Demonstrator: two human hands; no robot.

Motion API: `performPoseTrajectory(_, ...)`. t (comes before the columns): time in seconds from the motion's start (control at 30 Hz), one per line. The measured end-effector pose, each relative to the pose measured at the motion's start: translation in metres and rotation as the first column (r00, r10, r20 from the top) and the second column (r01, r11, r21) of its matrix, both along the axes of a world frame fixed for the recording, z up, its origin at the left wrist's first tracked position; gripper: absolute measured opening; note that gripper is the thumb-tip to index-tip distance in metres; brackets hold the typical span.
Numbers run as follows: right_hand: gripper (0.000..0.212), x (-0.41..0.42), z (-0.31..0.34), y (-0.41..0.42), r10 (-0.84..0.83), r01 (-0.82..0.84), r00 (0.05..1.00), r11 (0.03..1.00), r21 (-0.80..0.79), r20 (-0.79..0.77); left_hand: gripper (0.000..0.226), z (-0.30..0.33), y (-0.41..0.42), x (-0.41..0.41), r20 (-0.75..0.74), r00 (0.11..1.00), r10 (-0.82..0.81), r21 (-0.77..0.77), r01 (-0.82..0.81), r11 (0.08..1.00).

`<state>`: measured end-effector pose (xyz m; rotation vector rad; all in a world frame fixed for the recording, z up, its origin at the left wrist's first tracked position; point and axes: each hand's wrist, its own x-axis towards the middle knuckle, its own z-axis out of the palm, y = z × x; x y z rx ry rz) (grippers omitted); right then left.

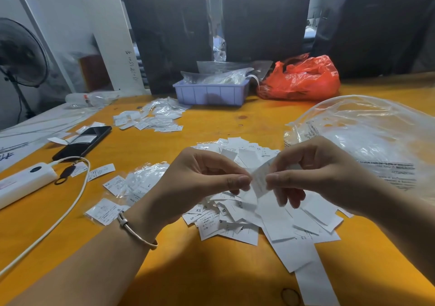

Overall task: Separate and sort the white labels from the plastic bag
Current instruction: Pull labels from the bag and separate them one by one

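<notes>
Now, grip: one label [259, 178] is pinched between left hand [200, 183] and right hand [317, 176], above the pile [270, 221].
Bag [367, 129]: lies right, on desk [211, 270].
Risk: stuck labels could be torn or dropped back unsorted if pulled unevenly.

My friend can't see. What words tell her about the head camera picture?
Two hands, left hand and right hand, pinch one white label above a pile of labels on an orange table. A clear plastic bag lies right.
</notes>
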<state>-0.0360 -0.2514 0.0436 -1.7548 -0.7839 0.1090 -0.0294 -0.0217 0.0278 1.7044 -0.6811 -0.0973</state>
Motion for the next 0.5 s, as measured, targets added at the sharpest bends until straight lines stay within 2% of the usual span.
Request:
performPoseTrajectory(0.17, 0.012, -0.002, 0.001, 0.0, -0.035, 0.038, 0.998, 0.998, -0.051, 0.046, 0.009, 0.001, 0.0, 0.0, 0.009, 1.0, 0.003, 0.005, -0.003, 1.0)
performPoseTrajectory(0.33, 0.015, -0.004, 0.007, -0.001, -0.291, 0.254, 0.918, 0.953, 0.165, 0.268, 0.009, 0.003, 0.0, -0.003, 0.027, 1.0, 0.011, -0.008, -0.01, 1.0)
performPoseTrajectory(0.43, 0.027, -0.011, 0.012, -0.001, -0.287, 0.206, 0.895, 0.945, 0.254, 0.341, 0.01, 0.004, 0.0, -0.004, 0.027, 1.0, 0.009, -0.002, -0.009, 1.0)
performPoseTrajectory(0.5, 0.047, -0.017, 0.014, -0.001, -0.258, 0.171, 0.9, 0.951, 0.258, 0.352, 0.009, 0.004, -0.001, -0.005, 0.028, 0.999, 0.016, 0.005, -0.016, 1.0)
